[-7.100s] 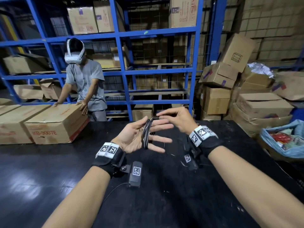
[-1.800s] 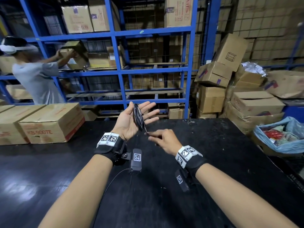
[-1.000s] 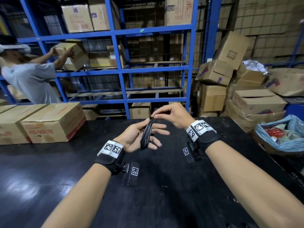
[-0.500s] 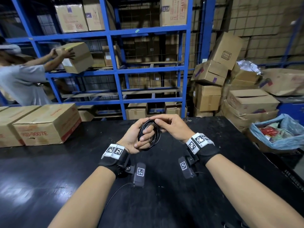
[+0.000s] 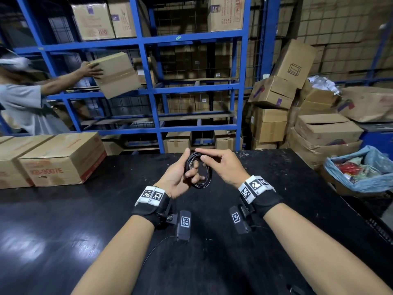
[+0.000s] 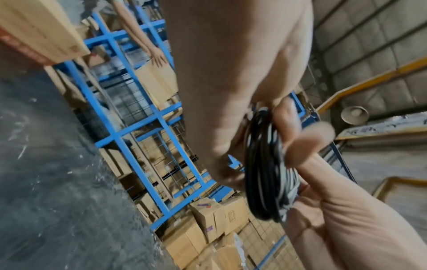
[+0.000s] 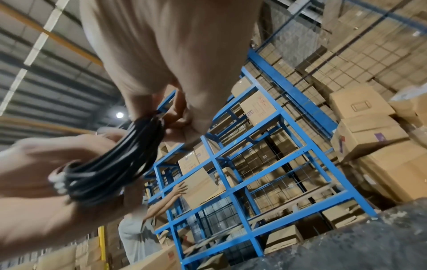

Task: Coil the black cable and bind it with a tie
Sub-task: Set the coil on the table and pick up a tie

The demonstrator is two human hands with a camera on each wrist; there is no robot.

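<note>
Your left hand [image 5: 177,177] holds the black cable [image 5: 198,170], wound into a small round coil, above the black surface [image 5: 63,231]. The left fingers curl through the middle of the coil and the thumb stands up along its far-left edge, so the loops sit gripped between thumb and fingers. Seen from the left wrist, the cable [image 6: 265,173] is a tight bundle of several glossy turns lying side by side, with your fingertips [image 6: 286,117] wrapped over its top.

Your right hand [image 5: 221,167] comes in from the right of the coil. Its thumb and forefinger close together over the coil's upper rim, and the other fingers curl behind the loops. The right-wrist view shows the same bundle [image 7: 120,164] fanning out below that pinch; the picture is blurred, so you cannot tell exactly which strand is pinched. No tie can be made out on the coil.

Left of the coil, large cardboard boxes [image 5: 57,158] rest on the surface. Beyond the coil stands blue shelving [image 5: 153,90], where another person [image 5: 23,103] holds a carton [image 5: 116,74] at shelf height. Right of the coil, stacked cartons [image 5: 274,103] and a blue bag [image 5: 359,169] of rubbish sit past the surface edge.
</note>
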